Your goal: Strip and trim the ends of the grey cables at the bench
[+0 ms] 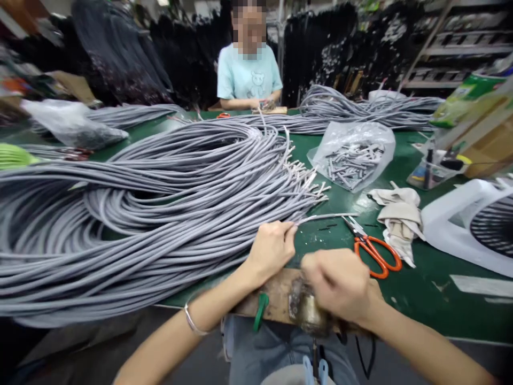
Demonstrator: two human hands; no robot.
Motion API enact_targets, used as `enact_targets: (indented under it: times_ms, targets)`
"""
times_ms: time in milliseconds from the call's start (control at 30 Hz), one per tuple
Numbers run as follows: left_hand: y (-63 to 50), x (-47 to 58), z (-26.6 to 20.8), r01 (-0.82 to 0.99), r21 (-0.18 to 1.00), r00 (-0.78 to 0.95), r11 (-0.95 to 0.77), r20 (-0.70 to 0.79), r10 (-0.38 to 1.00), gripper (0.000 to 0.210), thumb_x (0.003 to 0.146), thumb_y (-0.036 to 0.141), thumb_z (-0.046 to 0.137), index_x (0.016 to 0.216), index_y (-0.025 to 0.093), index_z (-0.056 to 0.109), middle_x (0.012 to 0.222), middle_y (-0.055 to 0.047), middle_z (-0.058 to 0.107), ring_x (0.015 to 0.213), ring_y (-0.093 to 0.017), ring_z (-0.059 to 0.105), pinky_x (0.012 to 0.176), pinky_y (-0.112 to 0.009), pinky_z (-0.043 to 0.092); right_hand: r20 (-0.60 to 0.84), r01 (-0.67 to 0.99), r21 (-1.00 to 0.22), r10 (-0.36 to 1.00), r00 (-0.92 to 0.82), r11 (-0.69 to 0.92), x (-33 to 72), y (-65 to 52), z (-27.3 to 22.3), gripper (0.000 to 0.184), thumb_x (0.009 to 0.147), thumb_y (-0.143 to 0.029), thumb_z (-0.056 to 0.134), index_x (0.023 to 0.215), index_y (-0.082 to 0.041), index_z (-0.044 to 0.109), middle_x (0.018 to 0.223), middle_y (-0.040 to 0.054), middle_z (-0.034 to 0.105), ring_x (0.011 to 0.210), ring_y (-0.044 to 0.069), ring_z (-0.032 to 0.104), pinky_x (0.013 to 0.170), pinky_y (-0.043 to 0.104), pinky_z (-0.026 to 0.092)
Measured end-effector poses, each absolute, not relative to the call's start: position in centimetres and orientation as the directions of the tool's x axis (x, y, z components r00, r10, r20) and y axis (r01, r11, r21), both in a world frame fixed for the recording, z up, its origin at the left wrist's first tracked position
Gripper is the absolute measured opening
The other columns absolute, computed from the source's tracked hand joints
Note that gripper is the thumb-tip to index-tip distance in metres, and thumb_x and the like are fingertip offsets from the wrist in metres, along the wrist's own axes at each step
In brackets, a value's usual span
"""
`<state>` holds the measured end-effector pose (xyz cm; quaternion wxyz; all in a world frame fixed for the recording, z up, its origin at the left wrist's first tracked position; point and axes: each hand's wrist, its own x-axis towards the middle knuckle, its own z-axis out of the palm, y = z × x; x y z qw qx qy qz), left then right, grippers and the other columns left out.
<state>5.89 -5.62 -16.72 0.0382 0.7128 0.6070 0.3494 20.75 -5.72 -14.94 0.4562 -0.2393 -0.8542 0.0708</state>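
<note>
Gray cable (pixel 326 216) is pinched in the left hand (pixel 272 248), between the thumb and the finger tips, so that hand is narrow and holding. Its thin, pale end pokes out past the fingers and lies left to right, with the tip on the right, close by the points of the scissors (pixel 363 239) — I cannot tell if they touch. The left hand is nearer to the cable. The right hand (pixel 340 280) is to the right and nearer to the body, so the loose end is on the far side of it. That hand is curled like a fist, but it is blurry, and I cannot tell if it grips anything. Just beside and under it is a lumpy metal tool (pixel 310 310), part shiny and part dark, on a flat brown wooden board (pixel 276 289). To the left is a big pile of cables (pixel 192 198), smooth and round like long noodles, bent in wide loops, with white ends on the right. The scissors have orange loop handles and lie on the smooth green table (pixel 425 278). Farther off is a crinkly see-through bag (pixel 377 133) with little gray pieces (pixel 352 163) inside — and a soft, crumpled, pale cloth (pixel 401 214) sits near the scissors.
</note>
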Motion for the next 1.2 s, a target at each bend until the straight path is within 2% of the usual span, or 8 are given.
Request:
enact_targets:
  times_ms: [133, 333, 600, 733, 900, 1033, 1100, 1200]
  targets:
    - [-5.9, 5.7, -15.4, 0.669, 0.713, -0.103, -0.209, 0.368, 0.924, 0.026, 0.087, 0.025, 0.044, 0.078, 0.013, 0.067, 0.057, 0.001, 0.058, 0.045, -0.008, 0.044, 0.046, -0.020, 0.035, 0.480, 0.516, -0.609, 0.798, -0.364, 0.602, 21.3, -4.3, -15.5, 0.032, 0.088, -0.025, 0.043, 0.060, -0.016, 0.053, 0.044, -0.0059, 0.038, 0.037, 0.006, 0.032, 0.043, 0.020, 0.026]
    - [-6.6, 5.8, -15.2, 0.557, 0.797, -0.088, -0.234, 0.337, 0.938, 0.026, 0.085, 0.028, 0.047, 0.081, 0.012, 0.067, 0.056, 0.001, 0.054, 0.045, -0.008, 0.039, 0.044, -0.020, 0.032, 0.424, 0.512, -0.644, 0.823, -0.379, 0.568, 20.5, -3.8, -16.0, 0.037, 0.089, -0.028, 0.039, 0.055, -0.017, 0.047, 0.046, -0.0046, 0.037, 0.041, 0.007, 0.031, 0.044, 0.021, 0.024]
    - [-6.7, 6.0, -15.2, 0.570, 0.769, -0.039, -0.287, 0.375, 0.926, 0.022, 0.085, 0.024, 0.047, 0.083, 0.014, 0.066, 0.059, 0.000, 0.058, 0.045, -0.007, 0.045, 0.044, -0.019, 0.037, 0.377, 0.479, -0.707, 0.850, -0.367, 0.520, 20.5, -3.8, -15.8, 0.036, 0.089, -0.029, 0.039, 0.059, -0.015, 0.053, 0.046, -0.0044, 0.041, 0.040, 0.006, 0.032, 0.044, 0.020, 0.026]
    - [-6.8, 6.5, -15.8, 0.691, 0.577, 0.047, -0.435, 0.565, 0.824, 0.017, 0.083, 0.018, 0.051, 0.092, 0.013, 0.064, 0.074, -0.004, 0.064, 0.063, -0.012, 0.058, 0.063, -0.022, 0.046, 0.379, 0.452, -0.738, 0.863, -0.335, 0.500, 20.5, -3.6, -15.9, 0.037, 0.089, -0.030, 0.040, 0.057, -0.015, 0.053, 0.046, -0.0042, 0.042, 0.040, 0.005, 0.032, 0.042, 0.020, 0.025]
    - [-6.9, 7.1, -16.4, 0.792, 0.374, 0.129, -0.483, 0.671, 0.731, 0.020, 0.085, 0.013, 0.045, 0.095, 0.014, 0.062, 0.079, -0.007, 0.064, 0.071, -0.014, 0.060, 0.067, -0.023, 0.047, 0.569, 0.487, -0.569, 0.745, -0.349, 0.663, 20.6, -4.3, -16.3, 0.032, 0.088, -0.022, 0.041, 0.057, -0.017, 0.049, 0.047, -0.0035, 0.043, 0.041, 0.007, 0.034, 0.046, 0.022, 0.028]
    - [-6.1, 6.5, -16.6, 0.846, 0.400, 0.086, -0.353, 0.551, 0.830, 0.021, 0.085, 0.015, 0.044, 0.088, 0.012, 0.065, 0.070, -0.007, 0.064, 0.063, -0.015, 0.059, 0.062, -0.025, 0.045, 0.770, 0.326, -0.268, 0.404, -0.493, 0.907, 20.6, -5.9, -16.2, 0.032, 0.089, -0.020, 0.037, 0.058, -0.019, 0.049, 0.046, -0.0025, 0.045, 0.042, 0.009, 0.038, 0.047, 0.025, 0.028]
    - [-5.6, 6.0, -16.5, 0.851, 0.442, 0.046, -0.283, 0.473, 0.880, 0.022, 0.085, 0.016, 0.045, 0.083, 0.012, 0.066, 0.066, -0.006, 0.064, 0.059, -0.015, 0.058, 0.060, -0.025, 0.043, 0.794, 0.222, -0.193, 0.285, -0.538, 0.956, 20.6, -6.3, -16.1, 0.033, 0.089, -0.021, 0.034, 0.060, -0.019, 0.050, 0.045, -0.0022, 0.046, 0.042, 0.010, 0.040, 0.047, 0.026, 0.028]
    - [-5.4, 5.4, -15.8, 0.762, 0.589, -0.021, -0.269, 0.438, 0.899, 0.024, 0.086, 0.019, 0.043, 0.081, 0.013, 0.067, 0.067, -0.004, 0.065, 0.056, -0.012, 0.055, 0.056, -0.022, 0.040, 0.665, 0.399, -0.390, 0.554, -0.501, 0.830, 20.8, -5.6, -15.9, 0.032, 0.089, -0.019, 0.036, 0.060, -0.018, 0.049, 0.049, -0.0020, 0.048, 0.044, 0.009, 0.043, 0.049, 0.024, 0.029]
